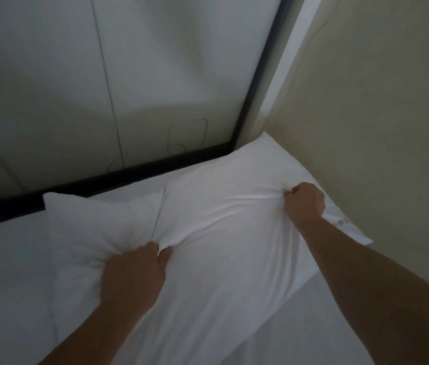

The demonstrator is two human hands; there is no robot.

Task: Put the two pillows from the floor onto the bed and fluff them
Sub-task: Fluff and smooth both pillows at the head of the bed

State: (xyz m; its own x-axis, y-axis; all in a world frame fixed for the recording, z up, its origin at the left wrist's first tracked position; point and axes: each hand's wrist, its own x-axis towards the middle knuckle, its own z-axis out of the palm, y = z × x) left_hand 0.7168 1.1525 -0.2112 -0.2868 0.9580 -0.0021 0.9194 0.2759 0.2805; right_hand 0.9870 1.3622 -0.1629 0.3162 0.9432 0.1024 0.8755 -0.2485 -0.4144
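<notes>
Two white pillows lie side by side at the head of the bed (5,272). The right pillow (234,259) is the larger in view and reaches into the corner by the beige wall. The left pillow (95,227) lies partly under its edge. My left hand (134,275) is clenched on the fabric where the two pillows meet, bunching the right pillow's near-left edge. My right hand (304,202) is a fist gripping a fold of the right pillow's cover near its far right side. Creases run between both hands.
A black bed frame edge (134,171) runs along the head of the bed, with a pale panelled wall (76,75) behind it. A beige side wall (379,127) stands close on the right, touching the right pillow's corner. White sheet spreads to the left and front.
</notes>
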